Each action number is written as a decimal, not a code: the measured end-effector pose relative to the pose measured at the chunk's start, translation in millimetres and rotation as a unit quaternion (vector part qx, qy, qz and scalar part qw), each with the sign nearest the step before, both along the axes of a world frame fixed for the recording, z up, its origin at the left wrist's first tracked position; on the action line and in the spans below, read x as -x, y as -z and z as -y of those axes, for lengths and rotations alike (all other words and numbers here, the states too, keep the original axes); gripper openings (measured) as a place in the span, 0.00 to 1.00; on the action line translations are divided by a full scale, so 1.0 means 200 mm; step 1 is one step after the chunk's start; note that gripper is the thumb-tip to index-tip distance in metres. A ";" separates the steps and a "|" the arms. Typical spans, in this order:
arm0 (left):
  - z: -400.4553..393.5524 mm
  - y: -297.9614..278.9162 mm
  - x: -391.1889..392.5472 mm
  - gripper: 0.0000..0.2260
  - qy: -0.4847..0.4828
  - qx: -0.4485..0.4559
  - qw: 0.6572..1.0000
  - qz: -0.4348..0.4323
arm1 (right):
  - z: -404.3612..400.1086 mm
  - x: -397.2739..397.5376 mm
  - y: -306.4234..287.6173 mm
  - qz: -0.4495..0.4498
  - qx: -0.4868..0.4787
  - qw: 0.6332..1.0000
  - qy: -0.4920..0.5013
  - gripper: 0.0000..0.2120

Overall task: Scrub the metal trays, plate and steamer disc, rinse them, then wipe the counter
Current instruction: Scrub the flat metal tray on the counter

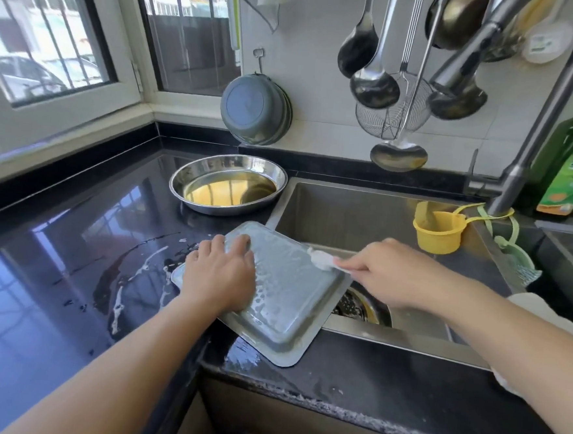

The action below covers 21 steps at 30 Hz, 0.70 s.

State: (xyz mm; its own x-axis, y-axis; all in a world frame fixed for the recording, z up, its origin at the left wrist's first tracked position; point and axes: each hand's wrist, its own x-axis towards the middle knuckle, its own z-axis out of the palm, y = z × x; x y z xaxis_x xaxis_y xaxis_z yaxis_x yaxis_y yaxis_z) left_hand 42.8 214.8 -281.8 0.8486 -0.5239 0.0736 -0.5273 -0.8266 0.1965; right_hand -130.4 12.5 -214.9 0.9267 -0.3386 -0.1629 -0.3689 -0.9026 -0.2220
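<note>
Head view, left hand [220, 276] flat on upturned tray [289, 298] overhanging sink [347, 207] edge, right hand [386, 274] gripping brush [322, 260].

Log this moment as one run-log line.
step: scrubbing | left hand: steadies tray | right hand: holds brush on tray | soapy

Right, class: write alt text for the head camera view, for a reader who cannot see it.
A person's left hand presses a soapy rectangular metal tray, upside down, across the corner of a steel sink, while the right hand scrubs it with a small white brush. A round metal pan sits behind on the wet black counter.
</note>
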 end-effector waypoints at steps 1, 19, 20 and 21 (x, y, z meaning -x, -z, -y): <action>0.00 0.00 0.01 0.21 0.003 0.000 1.000 0.005 | -0.03 -0.01 0.00 -0.007 -0.003 1.000 -0.008 0.18; -0.02 0.00 0.01 0.23 0.007 0.016 1.000 0.006 | -0.12 -0.38 -0.05 -0.033 0.076 0.996 -0.021 0.22; -0.02 0.00 0.00 0.23 0.009 0.019 1.000 0.005 | -0.14 -0.42 -0.04 -0.025 0.077 0.996 -0.030 0.24; -0.02 0.00 0.00 0.23 0.009 0.021 1.000 0.005 | -0.14 -0.45 -0.03 -0.022 0.078 0.996 -0.034 0.25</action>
